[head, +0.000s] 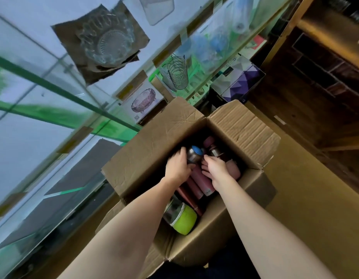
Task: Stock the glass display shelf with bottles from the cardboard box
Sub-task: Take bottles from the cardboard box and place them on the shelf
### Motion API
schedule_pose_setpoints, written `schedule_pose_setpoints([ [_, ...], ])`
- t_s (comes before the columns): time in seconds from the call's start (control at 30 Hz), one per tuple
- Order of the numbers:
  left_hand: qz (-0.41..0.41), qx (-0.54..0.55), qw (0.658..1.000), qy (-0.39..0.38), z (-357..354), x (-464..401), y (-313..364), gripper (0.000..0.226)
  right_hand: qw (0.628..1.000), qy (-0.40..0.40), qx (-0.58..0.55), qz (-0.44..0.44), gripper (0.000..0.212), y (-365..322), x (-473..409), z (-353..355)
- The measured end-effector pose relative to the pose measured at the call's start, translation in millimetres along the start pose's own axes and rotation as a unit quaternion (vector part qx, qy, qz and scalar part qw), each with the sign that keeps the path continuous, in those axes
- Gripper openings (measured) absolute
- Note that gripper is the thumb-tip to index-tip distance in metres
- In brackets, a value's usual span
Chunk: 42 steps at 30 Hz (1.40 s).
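Both hands deep in the cardboard box point(154, 150): my left hand point(178, 168) grasps the blue-capped bottle point(193, 155), right hand point(215, 170) clutching a pink bottle point(202, 179). Glass shelf point(43, 115) waits at ten o'clock. Risk: bottles snagging neighbours, slipping, striking glass.

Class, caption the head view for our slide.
Both hands reach into the box, left gripping a blue-capped bottle.

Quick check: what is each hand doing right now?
Left hand: grips the blue-capped bottle in the cardboard box.
Right hand: on the pink bottles; grip unclear.
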<state>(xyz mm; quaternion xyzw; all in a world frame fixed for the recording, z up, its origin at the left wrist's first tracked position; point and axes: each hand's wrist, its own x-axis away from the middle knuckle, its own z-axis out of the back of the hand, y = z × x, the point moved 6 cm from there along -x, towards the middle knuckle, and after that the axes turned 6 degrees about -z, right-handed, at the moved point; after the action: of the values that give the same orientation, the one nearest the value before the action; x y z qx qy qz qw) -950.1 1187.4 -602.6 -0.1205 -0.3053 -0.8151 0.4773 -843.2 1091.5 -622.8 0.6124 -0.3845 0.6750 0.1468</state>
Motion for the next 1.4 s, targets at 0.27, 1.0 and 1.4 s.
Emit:
schedule_pose_setpoints([
  [0.27,-0.035,0.120,0.990,0.065,62,64,-5,0.050,0.994,0.005,0.011,0.108,0.018,4,78,-24],
  [1.0,-0.067,0.442,0.868,0.214,255,272,-43,0.037,0.923,-0.137,0.093,0.348,0.029,21,325,-125],
  [1.4,-0.069,0.473,0.790,0.383,354,397,-48,0.028,0.841,-0.229,0.170,0.460,0.022,-14,453,-201],
])
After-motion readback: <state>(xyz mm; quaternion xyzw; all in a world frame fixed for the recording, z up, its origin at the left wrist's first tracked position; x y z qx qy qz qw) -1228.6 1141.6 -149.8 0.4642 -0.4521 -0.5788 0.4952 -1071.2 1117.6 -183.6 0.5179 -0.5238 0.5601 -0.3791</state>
